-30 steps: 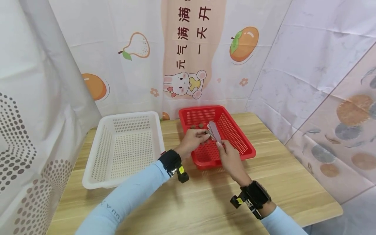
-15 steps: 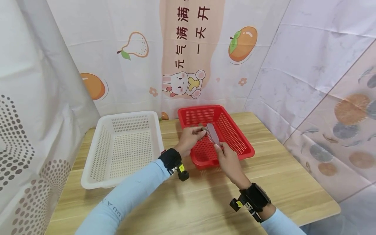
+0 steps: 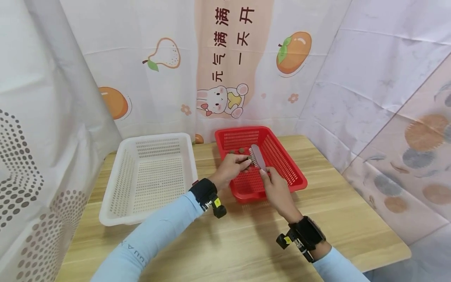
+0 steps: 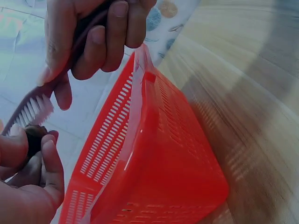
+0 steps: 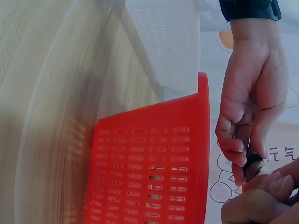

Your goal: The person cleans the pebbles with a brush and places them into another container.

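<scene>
Over the red basket [image 3: 287,166], my left hand [image 3: 227,170] pinches a small dark brown mushroom [image 4: 33,136] between thumb and fingers. Its tan inner side shows in the right wrist view, partly covered by fingertips. My right hand [image 3: 277,192] grips the handle of a mauve brush [image 3: 258,158], thumb along the top and fingers curled underneath. The brush tilts up and away, its pale bristles [image 4: 35,111] facing the mushroom and right at its top in the left wrist view. Several small round brown pieces [image 3: 241,150] lie in the basket behind the left hand.
A larger white basket [image 3: 105,211] stands on the wooden table [image 3: 239,250] to the left, partly behind the left forearm. A printed curtain [image 3: 169,90] hangs along the back edge. The table's right edge runs diagonally near the right forearm.
The brush dipped slightly toward me half a second ago and is now back up. My left hand shifted slightly away with the mushroom, then returned. Both grips stay the same.
</scene>
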The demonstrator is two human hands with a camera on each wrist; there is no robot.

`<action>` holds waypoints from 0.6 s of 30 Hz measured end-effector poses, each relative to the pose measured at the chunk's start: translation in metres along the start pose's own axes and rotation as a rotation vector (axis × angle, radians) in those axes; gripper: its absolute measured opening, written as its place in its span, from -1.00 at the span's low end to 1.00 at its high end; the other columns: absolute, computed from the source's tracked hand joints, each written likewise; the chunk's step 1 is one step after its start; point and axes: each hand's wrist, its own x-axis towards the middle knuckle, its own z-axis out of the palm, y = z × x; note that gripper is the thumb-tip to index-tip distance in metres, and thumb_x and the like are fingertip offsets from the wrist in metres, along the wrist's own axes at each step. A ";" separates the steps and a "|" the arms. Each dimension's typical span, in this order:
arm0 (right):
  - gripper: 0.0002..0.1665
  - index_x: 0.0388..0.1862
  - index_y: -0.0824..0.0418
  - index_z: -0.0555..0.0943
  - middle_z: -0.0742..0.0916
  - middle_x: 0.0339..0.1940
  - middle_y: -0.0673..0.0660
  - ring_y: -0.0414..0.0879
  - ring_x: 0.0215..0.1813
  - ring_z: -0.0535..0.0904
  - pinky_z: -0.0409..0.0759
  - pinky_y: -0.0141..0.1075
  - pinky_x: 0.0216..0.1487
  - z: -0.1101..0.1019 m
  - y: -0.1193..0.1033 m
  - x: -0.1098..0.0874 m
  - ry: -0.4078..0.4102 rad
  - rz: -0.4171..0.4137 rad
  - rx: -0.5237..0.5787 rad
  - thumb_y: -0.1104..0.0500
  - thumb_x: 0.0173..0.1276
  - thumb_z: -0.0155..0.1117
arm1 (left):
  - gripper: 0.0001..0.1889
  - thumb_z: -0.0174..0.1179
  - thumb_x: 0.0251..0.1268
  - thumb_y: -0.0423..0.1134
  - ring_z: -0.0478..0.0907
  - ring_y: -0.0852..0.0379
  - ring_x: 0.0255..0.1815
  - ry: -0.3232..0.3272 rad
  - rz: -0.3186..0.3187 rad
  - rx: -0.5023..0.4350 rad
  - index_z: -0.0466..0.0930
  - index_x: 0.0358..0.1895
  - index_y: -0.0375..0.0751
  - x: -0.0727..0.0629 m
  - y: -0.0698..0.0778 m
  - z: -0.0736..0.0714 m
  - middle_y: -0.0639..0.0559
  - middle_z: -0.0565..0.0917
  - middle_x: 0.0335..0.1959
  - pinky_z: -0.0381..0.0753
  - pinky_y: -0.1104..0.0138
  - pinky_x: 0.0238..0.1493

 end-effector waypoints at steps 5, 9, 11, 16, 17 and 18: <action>-0.63 0.16 0.27 0.51 0.46 -0.41 0.11 -0.08 -0.46 0.33 0.30 -0.29 -0.48 0.003 -0.002 -0.002 -0.018 0.032 0.030 0.00 0.70 -0.01 | -0.67 0.17 0.53 -0.40 0.67 0.03 -0.15 0.073 -0.014 -0.079 0.61 0.25 -0.40 0.002 0.000 -0.003 -0.18 0.71 -0.08 0.68 0.20 0.05; -0.64 0.15 0.27 0.52 0.46 -0.42 0.10 -0.08 -0.44 0.35 0.31 -0.29 -0.47 0.005 -0.003 -0.006 -0.025 0.031 0.040 0.02 0.69 0.02 | -0.68 0.17 0.52 -0.41 0.67 -0.09 -0.03 0.130 -0.022 -0.136 0.61 0.24 -0.40 0.004 -0.004 -0.004 -0.16 0.71 -0.10 0.67 0.29 -0.03; -0.64 0.15 0.28 0.52 0.45 -0.42 0.10 -0.08 -0.43 0.35 0.31 -0.30 -0.46 0.005 -0.002 -0.008 -0.026 0.030 0.044 0.02 0.69 0.02 | -0.68 0.15 0.54 -0.41 0.64 -0.16 0.04 0.134 -0.021 -0.150 0.60 0.25 -0.41 0.005 -0.005 -0.004 -0.16 0.70 -0.10 0.66 0.27 0.00; -0.64 0.14 0.28 0.52 0.46 -0.40 0.11 -0.08 -0.43 0.35 0.31 -0.30 -0.45 0.004 0.001 -0.011 -0.026 0.024 0.054 0.02 0.69 0.03 | -0.69 0.16 0.54 -0.38 0.64 -0.02 -0.05 0.146 -0.026 -0.120 0.62 0.24 -0.37 0.004 -0.004 -0.002 -0.14 0.71 -0.08 0.66 0.28 -0.01; -0.65 0.14 0.29 0.52 0.47 -0.41 0.12 -0.08 -0.43 0.35 0.31 -0.30 -0.46 0.004 0.001 -0.011 -0.025 0.023 0.054 0.02 0.69 0.02 | -0.69 0.17 0.53 -0.38 0.64 0.03 -0.08 0.140 -0.025 -0.087 0.63 0.24 -0.36 0.003 -0.004 -0.002 -0.13 0.71 -0.08 0.66 0.28 -0.01; -0.65 0.13 0.29 0.51 0.47 -0.41 0.12 -0.08 -0.44 0.34 0.31 -0.30 -0.47 0.003 0.002 -0.011 -0.021 0.019 0.052 0.03 0.70 0.02 | -0.69 0.18 0.53 -0.37 0.64 0.04 -0.10 0.129 -0.022 -0.051 0.64 0.24 -0.35 0.003 -0.003 -0.001 -0.12 0.72 -0.07 0.66 0.25 0.02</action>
